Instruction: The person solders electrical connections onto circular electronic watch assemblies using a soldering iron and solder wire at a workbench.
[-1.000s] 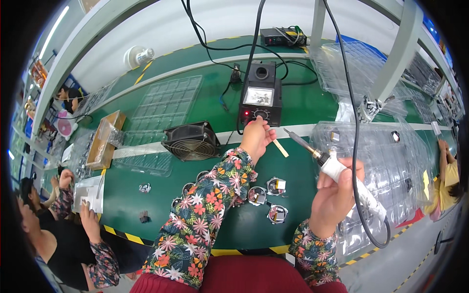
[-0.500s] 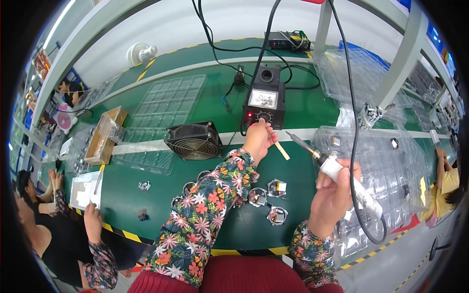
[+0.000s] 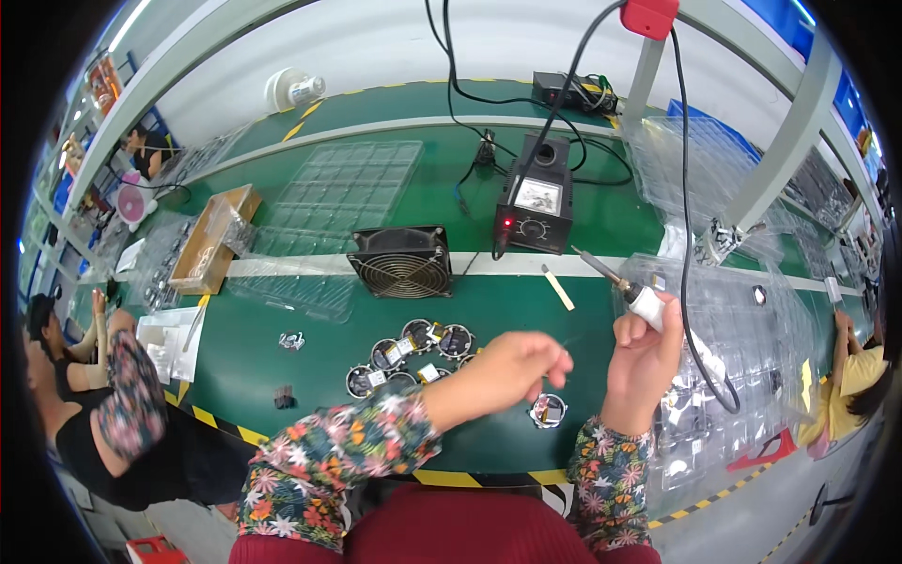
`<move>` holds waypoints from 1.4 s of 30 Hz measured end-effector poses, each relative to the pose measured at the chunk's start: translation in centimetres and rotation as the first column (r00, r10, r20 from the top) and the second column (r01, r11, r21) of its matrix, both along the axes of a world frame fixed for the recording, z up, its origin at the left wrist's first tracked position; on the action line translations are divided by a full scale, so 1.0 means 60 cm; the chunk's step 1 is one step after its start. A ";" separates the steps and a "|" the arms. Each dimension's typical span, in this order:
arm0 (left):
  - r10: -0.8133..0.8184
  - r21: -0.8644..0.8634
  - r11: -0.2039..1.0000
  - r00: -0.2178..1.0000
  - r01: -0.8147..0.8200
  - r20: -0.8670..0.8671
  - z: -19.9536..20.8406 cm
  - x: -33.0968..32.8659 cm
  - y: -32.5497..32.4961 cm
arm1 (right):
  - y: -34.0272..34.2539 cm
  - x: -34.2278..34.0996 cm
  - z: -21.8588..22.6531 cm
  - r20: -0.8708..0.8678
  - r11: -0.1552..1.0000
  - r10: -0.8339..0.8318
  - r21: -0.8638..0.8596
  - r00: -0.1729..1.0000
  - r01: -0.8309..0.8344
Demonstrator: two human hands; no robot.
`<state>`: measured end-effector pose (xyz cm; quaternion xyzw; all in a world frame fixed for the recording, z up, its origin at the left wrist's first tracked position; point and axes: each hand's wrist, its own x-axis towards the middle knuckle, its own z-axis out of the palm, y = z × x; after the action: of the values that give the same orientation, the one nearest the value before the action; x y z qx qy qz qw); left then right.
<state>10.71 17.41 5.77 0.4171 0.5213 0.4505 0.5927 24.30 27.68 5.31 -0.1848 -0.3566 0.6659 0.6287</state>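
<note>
My right hand (image 3: 641,352) is closed around the white-wrapped handle of a soldering iron (image 3: 648,306). Its metal tip points up and left, toward the black soldering station (image 3: 538,202) with a dial and a red light. My left hand (image 3: 503,378) is over the green bench, fingers loosely bent and slightly blurred, with nothing visible in them. Just left of it lies a cluster of round ring-shaped electronic parts (image 3: 386,353), some partly covered by the hand and sleeve. Another round part (image 3: 548,411) lies below the left fingertips.
A black fan (image 3: 404,263) stands at mid-bench, with a light flat stick (image 3: 558,288) to its right. Clear plastic trays (image 3: 752,348) lie at right, and a cardboard box (image 3: 214,240) at left. A black cable (image 3: 686,188) hangs beside my right hand. Other people sit at both sides.
My left hand has left the station's dial and come back toward me, over the round parts. The soldering iron stays in my right hand. The view has shifted slightly.
</note>
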 end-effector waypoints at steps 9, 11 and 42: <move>0.172 0.299 0.954 0.808 0.005 -0.564 0.051 -0.061 -0.207 | -0.014 -0.024 0.010 -0.192 0.931 0.275 -0.191 0.942 -0.311; 0.240 0.300 0.950 0.806 -0.081 -0.541 0.046 -0.081 -0.250 | -0.019 -0.033 0.007 -0.233 0.896 0.354 -0.194 0.906 -0.400; 0.634 0.434 0.480 -0.041 -0.762 -0.773 -0.112 -0.189 -0.424 | -0.080 -0.102 -0.051 -0.204 0.668 0.712 -0.100 0.672 -0.737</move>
<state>-0.64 -8.04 -0.94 0.2187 0.9035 0.3635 -0.0612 18.20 22.85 2.25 -0.0319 -0.2936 0.9011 0.3174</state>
